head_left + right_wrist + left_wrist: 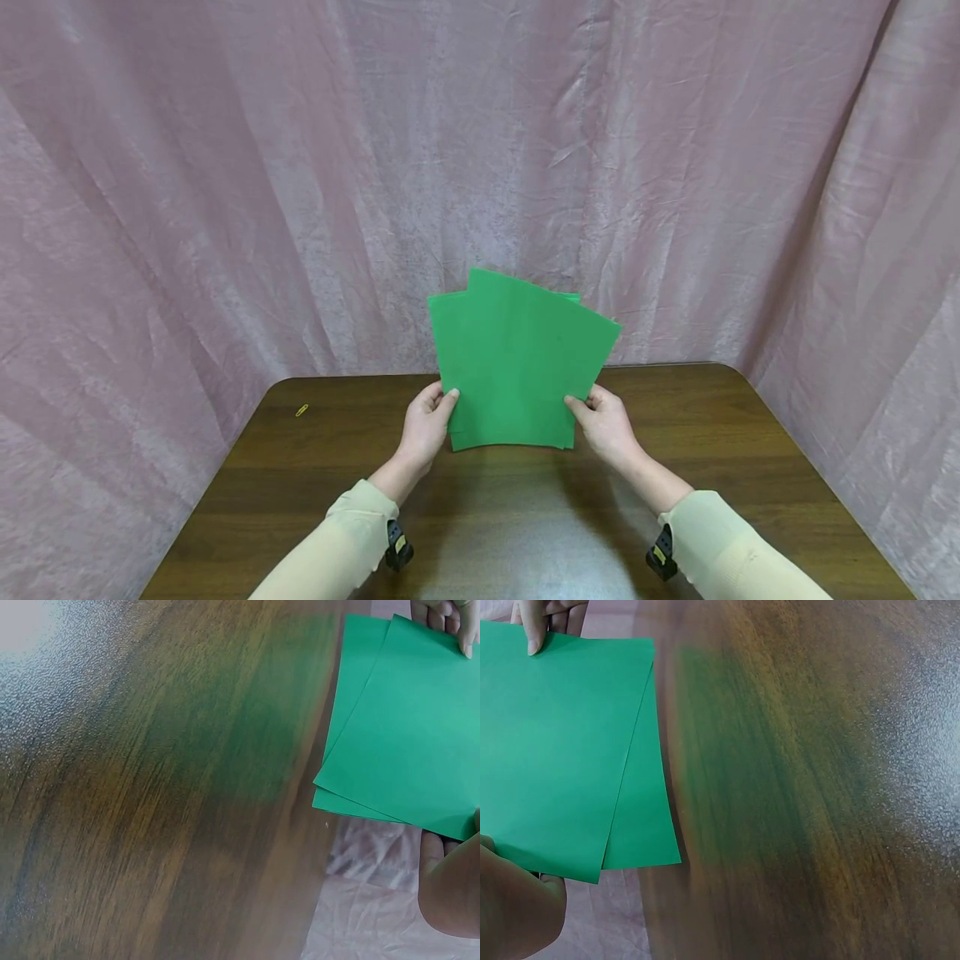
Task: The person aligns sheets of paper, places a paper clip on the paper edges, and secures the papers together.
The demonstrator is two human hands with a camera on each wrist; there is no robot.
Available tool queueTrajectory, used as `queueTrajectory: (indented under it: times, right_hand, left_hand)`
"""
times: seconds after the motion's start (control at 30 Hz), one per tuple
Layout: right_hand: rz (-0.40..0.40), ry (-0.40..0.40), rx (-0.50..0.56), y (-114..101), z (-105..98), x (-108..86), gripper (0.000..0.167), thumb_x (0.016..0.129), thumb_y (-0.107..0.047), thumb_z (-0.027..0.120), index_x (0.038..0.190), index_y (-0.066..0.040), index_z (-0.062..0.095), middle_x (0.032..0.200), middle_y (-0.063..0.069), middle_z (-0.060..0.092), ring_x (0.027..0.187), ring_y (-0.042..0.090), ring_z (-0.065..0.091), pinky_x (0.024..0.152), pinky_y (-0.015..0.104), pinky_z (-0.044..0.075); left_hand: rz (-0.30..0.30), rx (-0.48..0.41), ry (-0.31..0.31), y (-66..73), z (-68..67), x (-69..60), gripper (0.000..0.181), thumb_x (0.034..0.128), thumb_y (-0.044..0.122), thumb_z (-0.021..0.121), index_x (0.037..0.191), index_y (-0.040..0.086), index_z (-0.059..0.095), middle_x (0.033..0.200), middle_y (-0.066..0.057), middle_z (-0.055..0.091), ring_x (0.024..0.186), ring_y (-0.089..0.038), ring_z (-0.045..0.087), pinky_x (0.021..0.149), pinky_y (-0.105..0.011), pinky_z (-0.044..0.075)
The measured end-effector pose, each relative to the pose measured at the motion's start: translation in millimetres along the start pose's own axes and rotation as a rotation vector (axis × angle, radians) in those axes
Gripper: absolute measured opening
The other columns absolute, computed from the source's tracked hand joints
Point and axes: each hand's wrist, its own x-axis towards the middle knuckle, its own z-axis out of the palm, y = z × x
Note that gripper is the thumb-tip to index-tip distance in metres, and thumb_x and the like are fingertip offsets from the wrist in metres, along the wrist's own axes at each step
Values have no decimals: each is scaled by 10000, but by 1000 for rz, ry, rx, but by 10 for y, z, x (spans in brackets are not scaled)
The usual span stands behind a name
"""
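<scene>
Sheets of green paper are held up above the table, overlapping unevenly, the front one turned at an angle to what lies behind it. My left hand pinches their left edge, thumb on the front face and fingers behind. On the opposite edge, my right hand pinches the paper in the same way. In the left wrist view the green paper shows a corner of the rear sheet jutting out past the front one. The right wrist view shows the green paper fanned similarly. How many sheets there are I cannot tell.
A yellow paper clip lies near the far left corner of the brown wooden table. Pink curtains hang behind the table and along its sides. Each wrist carries a small black camera at the sleeve cuff.
</scene>
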Motion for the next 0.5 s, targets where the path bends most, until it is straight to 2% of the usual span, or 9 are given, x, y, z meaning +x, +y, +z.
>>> queueTrajectory:
  times: [0.17, 0.3, 0.5]
  right_hand:
    - [-23, 2, 8, 27, 3, -17, 148, 1003, -70, 631, 1028, 55, 707, 847, 180, 734, 593, 53, 442, 526, 217, 369]
    - [35, -18, 12, 27, -6, -18, 157, 1019, -92, 631, 1076, 26, 717, 846, 161, 728, 524, 54, 326, 493, 225, 298]
    - [73, -40, 19, 30, -21, -17, 200, 1032, -107, 628, 1144, 42, 701, 728, 126, 661, 461, 36, 254, 452, 225, 257]
  left_hand:
    - [-3, 4, 4, -27, 0, -8, 339, 1082, 193, 552, 1336, -28, 595, 1151, -214, 697, 1045, -363, 680, 909, -531, 559]
    - [-13, 12, 1, -35, -1, -23, 327, 1085, 194, 545, 1342, -2, 602, 1140, -187, 706, 1037, -351, 688, 908, -530, 562]
    - [-20, -1, -2, -51, 0, -26, 319, 1084, 194, 548, 1343, 17, 605, 1154, -174, 706, 1047, -347, 687, 921, -537, 554]
